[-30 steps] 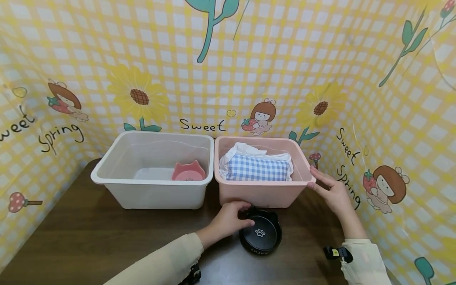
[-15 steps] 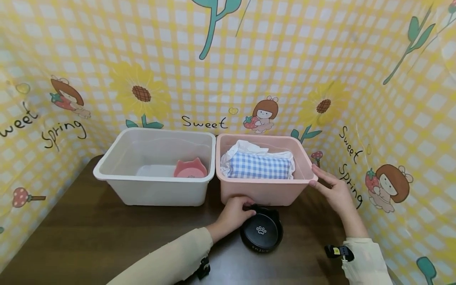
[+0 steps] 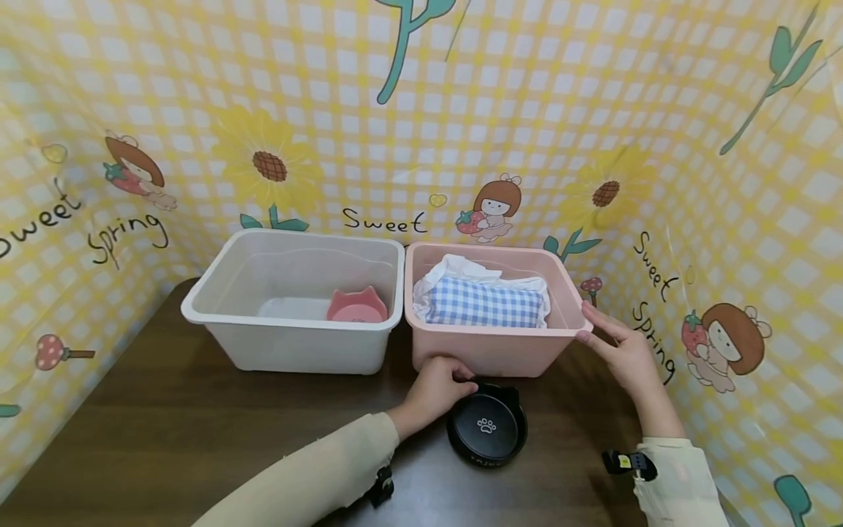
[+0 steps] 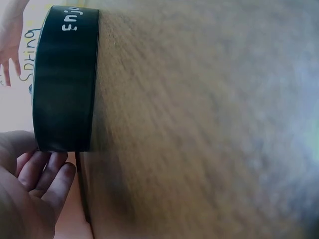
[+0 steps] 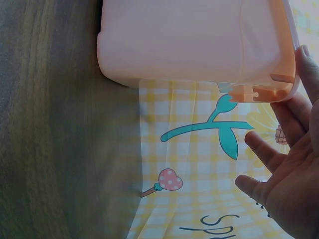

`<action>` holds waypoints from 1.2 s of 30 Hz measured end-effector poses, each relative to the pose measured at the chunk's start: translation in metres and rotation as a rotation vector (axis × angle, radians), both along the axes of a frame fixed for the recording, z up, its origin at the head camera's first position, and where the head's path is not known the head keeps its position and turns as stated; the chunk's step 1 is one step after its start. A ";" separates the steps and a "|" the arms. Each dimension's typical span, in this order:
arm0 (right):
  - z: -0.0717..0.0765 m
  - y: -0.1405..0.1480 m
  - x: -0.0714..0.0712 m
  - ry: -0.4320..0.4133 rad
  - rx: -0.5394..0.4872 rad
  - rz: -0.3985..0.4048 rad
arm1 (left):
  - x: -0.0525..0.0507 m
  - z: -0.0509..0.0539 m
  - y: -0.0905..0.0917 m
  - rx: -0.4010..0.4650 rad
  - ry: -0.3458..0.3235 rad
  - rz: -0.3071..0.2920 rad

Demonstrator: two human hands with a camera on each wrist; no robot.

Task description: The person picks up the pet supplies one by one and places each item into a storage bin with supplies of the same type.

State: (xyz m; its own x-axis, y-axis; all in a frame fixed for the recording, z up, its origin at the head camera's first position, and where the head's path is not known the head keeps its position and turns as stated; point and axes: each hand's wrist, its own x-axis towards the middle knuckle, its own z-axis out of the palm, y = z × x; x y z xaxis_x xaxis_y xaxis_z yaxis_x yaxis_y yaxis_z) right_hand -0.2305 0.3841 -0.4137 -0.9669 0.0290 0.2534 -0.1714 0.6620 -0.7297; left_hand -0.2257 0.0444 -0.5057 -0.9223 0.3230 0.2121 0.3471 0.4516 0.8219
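Observation:
My left hand [image 3: 437, 391] pinches the far left edge of a black cat-eared pet bowl [image 3: 487, 428], which has a white paw print inside and sits on the table. In the left wrist view, fingers curl at the end of the bowl's dark side [image 4: 65, 84], partly hidden behind it. My right hand [image 3: 622, 355] holds the right corner of a pink plastic bin [image 3: 494, 351]. Thumb and index finger take its rim in the right wrist view, the other fingers spread loosely. In that bin lies a blue checked cushion [image 3: 484, 301] with white frills.
Left of the pink bin, nearly touching it, stands a white bin [image 3: 303, 348]. A pink cat-eared bowl [image 3: 358, 306] lies inside it at the right. Behind and at the sides hangs a yellow checked cloth [image 3: 369, 154]. Brown wooden tabletop [image 3: 165, 424] extends in front of the bins.
My left thumb has drawn back from inside the black bowl to its rim, the hand shifting slightly right and away. The right hand keeps its hold. The head view has shifted a little.

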 end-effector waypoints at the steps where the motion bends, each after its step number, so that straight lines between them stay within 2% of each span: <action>1: 0.000 0.000 0.000 0.001 -0.002 0.005 | 0.000 0.000 0.000 -0.002 0.001 0.001; 9: 0.002 -0.001 0.000 0.001 -0.006 0.018 | 0.002 -0.001 -0.005 0.025 -0.011 0.036; 13: 0.001 -0.001 0.000 -0.002 -0.004 0.013 | 0.003 0.001 -0.008 0.021 -0.015 0.053; 17: -0.001 0.000 0.000 0.003 -0.002 0.017 | 0.006 0.006 -0.009 0.008 -0.020 0.041; 23: -0.001 0.001 -0.002 -0.002 -0.009 0.020 | 0.016 0.025 -0.011 0.023 -0.005 0.030; 31: 0.004 -0.001 0.001 -0.014 -0.012 0.027 | 0.023 0.051 -0.023 0.005 0.111 -0.009; 36: 0.005 -0.002 0.002 -0.024 -0.015 0.027 | 0.030 0.067 -0.033 0.008 0.152 -0.034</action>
